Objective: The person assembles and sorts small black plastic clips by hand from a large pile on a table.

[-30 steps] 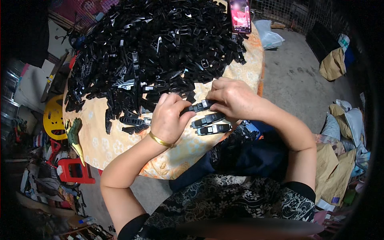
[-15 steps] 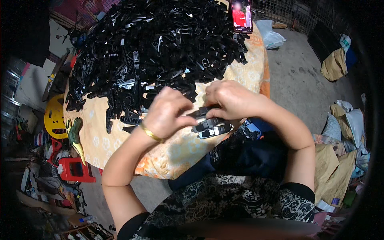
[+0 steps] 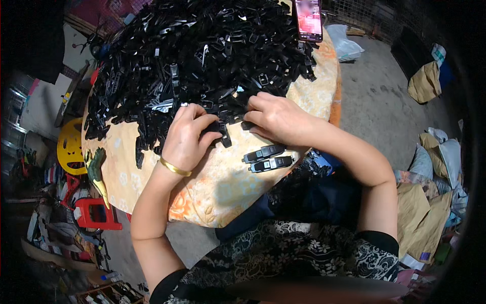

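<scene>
A large heap of black strap-like pieces, some with buckles, covers much of a round table. At its near edge my left hand has thumb and forefinger curled round a black piece. My right hand rests just to the right with bent fingers, a small dark piece at its fingertips. Closer to me, two black pieces lie side by side on the cloth: an upper one and a lower one with a pale label. The fingertips partly hide what they hold.
A patterned yellow tablecloth covers the table. A lit phone stands at the far right edge. Green-and-yellow pointed scissors or snips lie at the left edge. A red stool stands below, and bags lie at right.
Both hands have moved away from the two laid pieces, up to the heap's near edge. Those pieces now lie free on the cloth. The phone's picture has changed.
</scene>
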Demonstrator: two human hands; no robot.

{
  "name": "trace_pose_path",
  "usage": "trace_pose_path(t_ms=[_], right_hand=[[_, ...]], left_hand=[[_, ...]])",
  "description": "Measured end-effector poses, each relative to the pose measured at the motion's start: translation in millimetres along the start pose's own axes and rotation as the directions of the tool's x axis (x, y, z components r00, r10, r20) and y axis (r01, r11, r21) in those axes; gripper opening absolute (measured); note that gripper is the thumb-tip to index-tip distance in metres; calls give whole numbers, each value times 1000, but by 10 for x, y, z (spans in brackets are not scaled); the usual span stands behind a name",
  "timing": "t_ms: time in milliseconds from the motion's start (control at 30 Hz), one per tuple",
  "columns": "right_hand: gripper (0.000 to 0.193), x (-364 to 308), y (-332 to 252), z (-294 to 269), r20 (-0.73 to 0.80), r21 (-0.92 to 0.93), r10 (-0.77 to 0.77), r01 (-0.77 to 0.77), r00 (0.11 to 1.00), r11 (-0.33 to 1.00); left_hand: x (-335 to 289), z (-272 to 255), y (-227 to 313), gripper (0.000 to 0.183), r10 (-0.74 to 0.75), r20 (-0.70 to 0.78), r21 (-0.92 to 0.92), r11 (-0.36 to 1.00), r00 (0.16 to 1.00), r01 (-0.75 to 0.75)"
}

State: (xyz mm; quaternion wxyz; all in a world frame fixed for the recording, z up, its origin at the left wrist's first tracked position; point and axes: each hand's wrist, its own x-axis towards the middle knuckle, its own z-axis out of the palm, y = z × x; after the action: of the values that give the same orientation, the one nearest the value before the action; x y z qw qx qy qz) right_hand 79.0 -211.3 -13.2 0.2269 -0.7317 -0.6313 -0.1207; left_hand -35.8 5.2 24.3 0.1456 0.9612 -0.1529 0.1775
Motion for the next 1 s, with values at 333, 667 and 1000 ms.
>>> trace_pose_path(t_ms=[333, 667, 1000], right_hand=[[24, -327, 133, -291, 99, 205, 237, -253, 966, 946], [26, -361, -50, -262, -16, 151, 147, -143, 989, 978], [25, -217, -93, -123, 34, 211, 10, -17, 999, 977]], left_hand=[[-55, 391, 284, 18, -121, 87, -496, 856, 989, 149], [-34, 416, 306, 19, -78, 19, -265, 961, 997, 80], [-3, 499, 355, 14, 9, -43, -342, 939, 999, -23]])
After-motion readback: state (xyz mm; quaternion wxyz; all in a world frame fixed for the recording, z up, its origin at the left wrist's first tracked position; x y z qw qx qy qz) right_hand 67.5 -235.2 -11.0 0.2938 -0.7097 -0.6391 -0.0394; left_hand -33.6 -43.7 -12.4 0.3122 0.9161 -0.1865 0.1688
